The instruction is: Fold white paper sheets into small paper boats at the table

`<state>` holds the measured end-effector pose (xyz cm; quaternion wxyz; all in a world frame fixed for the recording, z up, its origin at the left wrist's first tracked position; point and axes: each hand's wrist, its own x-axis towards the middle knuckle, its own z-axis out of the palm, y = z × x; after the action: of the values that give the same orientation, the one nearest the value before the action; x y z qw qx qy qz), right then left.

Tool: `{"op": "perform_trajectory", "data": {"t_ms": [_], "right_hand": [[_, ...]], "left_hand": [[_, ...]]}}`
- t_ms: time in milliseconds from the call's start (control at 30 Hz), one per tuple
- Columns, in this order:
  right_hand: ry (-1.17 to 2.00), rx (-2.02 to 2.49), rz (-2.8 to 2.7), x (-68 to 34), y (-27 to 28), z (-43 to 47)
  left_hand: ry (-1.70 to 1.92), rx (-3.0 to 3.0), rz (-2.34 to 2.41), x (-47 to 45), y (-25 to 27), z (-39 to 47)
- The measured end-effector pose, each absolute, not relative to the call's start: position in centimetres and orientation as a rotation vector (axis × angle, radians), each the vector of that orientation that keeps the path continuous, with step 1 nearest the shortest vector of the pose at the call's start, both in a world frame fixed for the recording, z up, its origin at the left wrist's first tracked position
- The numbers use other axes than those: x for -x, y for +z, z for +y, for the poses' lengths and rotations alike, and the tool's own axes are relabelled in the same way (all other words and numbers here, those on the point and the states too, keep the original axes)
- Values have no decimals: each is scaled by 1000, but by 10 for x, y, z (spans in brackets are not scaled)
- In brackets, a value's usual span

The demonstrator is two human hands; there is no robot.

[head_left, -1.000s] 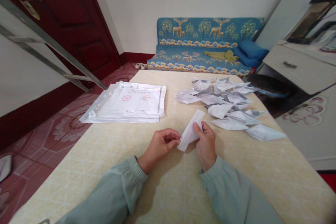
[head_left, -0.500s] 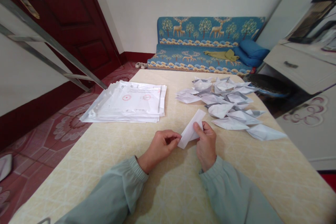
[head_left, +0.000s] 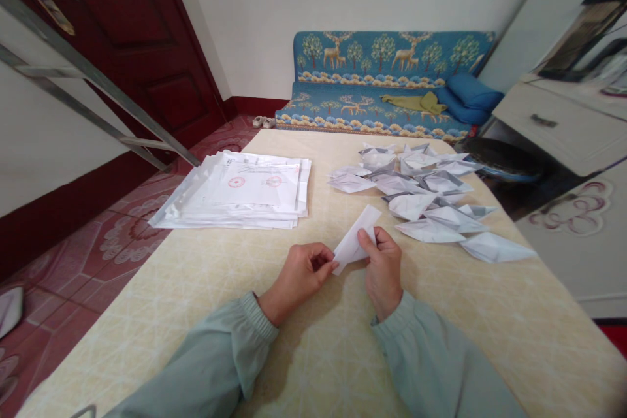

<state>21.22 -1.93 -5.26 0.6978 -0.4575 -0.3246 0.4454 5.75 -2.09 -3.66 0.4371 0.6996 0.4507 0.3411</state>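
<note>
A folded piece of white paper (head_left: 353, 243) is held tilted above the table, between both hands. My right hand (head_left: 385, 268) grips its right side, thumb on top and fingers curled behind. With thumb and fingertips, my left hand (head_left: 306, 274) pinches the lower left corner. Several folded paper boats (head_left: 426, 219) lie clustered beyond my right hand, the nearest one (head_left: 497, 247) to the right. A stack of flat paper sheets (head_left: 255, 192), the top one with red round stamps, lies beyond my left hand.
A pale yellow patterned cloth covers the table (head_left: 313, 353). Behind it stands a blue bench (head_left: 343, 101) with deer patterns. A metal ladder (head_left: 93, 85) leans at the left by a dark red door (head_left: 137, 26). At the right are a white cabinet (head_left: 563, 124) and a round dark stool (head_left: 504, 157).
The left fingertips have closed over the lower left corner of the folded paper. The paper and my right hand have shifted slightly to the left.
</note>
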Motion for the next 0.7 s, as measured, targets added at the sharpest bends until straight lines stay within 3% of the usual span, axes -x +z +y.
{"op": "perform_trajectory", "data": {"t_ms": [700], "right_hand": [[988,1022,-736,-212,-53,-18]], "left_hand": [[905,-1575,1041,-58,-36,-21]]}}
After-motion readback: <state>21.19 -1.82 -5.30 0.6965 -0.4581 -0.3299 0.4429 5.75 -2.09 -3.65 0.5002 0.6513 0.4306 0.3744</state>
